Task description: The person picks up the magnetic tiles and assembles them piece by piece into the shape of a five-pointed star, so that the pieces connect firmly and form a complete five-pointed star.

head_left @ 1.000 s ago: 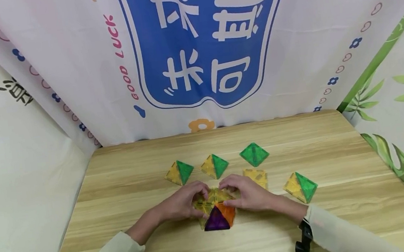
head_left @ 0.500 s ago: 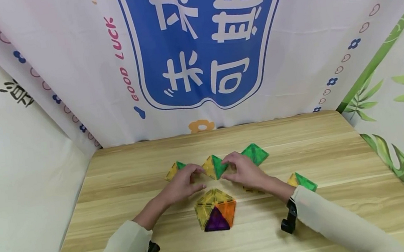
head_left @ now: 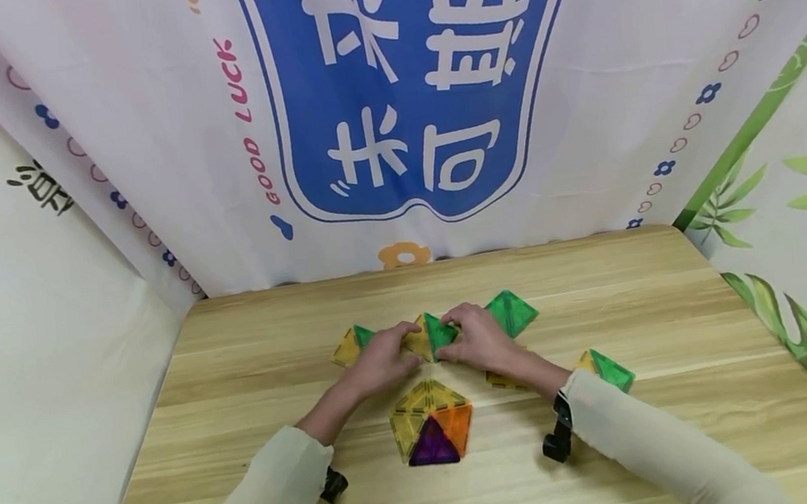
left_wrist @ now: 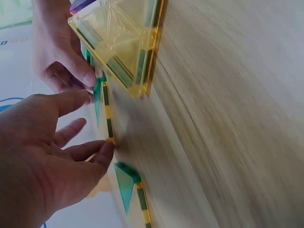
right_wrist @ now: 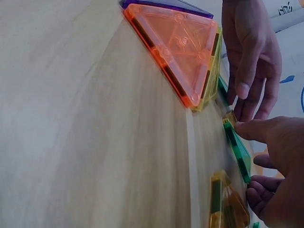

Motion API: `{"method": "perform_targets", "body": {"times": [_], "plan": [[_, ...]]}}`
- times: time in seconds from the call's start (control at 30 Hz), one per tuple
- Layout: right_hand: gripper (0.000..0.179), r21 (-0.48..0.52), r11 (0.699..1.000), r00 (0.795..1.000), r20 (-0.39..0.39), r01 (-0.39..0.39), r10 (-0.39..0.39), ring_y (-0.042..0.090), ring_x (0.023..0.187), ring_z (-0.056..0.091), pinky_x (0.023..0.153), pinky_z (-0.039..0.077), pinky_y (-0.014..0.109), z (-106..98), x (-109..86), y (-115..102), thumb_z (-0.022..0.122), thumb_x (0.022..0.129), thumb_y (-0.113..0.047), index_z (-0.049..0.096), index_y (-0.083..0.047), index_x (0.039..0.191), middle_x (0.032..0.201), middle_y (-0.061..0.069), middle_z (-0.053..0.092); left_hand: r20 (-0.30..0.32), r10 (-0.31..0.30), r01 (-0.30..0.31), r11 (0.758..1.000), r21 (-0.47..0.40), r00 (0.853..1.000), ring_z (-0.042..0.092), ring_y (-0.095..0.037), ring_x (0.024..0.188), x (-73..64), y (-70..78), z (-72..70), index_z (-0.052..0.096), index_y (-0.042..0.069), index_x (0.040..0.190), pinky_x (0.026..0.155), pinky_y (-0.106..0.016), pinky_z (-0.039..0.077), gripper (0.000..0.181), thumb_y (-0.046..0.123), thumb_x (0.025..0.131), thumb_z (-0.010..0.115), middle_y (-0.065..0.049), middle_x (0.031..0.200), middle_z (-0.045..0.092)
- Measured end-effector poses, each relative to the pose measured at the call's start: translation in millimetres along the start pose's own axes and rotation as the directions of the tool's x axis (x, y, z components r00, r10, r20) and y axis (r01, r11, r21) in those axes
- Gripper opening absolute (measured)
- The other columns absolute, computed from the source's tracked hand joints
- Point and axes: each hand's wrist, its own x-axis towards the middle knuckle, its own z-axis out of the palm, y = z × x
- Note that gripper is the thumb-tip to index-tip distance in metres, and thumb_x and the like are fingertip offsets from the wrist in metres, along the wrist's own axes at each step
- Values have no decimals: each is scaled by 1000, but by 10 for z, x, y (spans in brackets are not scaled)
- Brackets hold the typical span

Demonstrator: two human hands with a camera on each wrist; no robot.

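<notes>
Both hands are at the middle pair of triangular magnetic tiles [head_left: 440, 335], one yellow and one green, joined into a diamond on the wooden table. My left hand [head_left: 381, 361] pinches the yellow side between thumb and fingertips; the left wrist view shows them at its two ends. On the green side, my right hand [head_left: 484, 338] holds with thumb and curled fingers, clearest in the right wrist view. Nearer the body stands a low dome of magnetic tiles [head_left: 430, 418] in yellow, orange and purple, touched by neither hand. Its orange tile [right_wrist: 183, 50] shows large in the right wrist view.
Another yellow-green pair [head_left: 346, 348] lies left, partly behind the left hand. A green diamond pair [head_left: 512, 312] sits at the right rear. Yellow tiles [head_left: 504, 381] are partly under the right forearm, and a further yellow-green pair [head_left: 612, 371] lies beyond. A printed curtain [head_left: 214, 183] borders the table's back.
Both hands have left the dome and moved away from the body to the middle yellow-green pair. Over the last half second they have closed in on its two sides.
</notes>
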Motion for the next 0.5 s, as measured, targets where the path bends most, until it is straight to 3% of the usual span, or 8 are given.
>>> {"method": "perform_targets", "body": {"times": [0.2, 0.5], "plan": [[52, 20, 1000, 1000, -24, 15, -15, 34, 118, 66, 100, 56, 50, 38, -11, -10, 97, 78, -23, 76, -1, 121, 124, 15, 73, 6, -20, 20, 1000, -5, 1000, 67, -36, 118, 38, 42, 24, 58, -5, 142, 107, -54, 53, 47, 2, 98, 73, -25, 135, 67], [48, 41, 999, 999, -33, -12, 14, 28, 110, 65, 95, 58, 46, 57, -40, -29, 98, 76, -22, 78, -8, 118, 120, 10, 70, -69, -30, 26, 998, -58, 997, 61, -37, 122, 87, -17, 29, 64, -5, 135, 104, -52, 53, 39, -7, 97, 69, -22, 133, 62]]}}
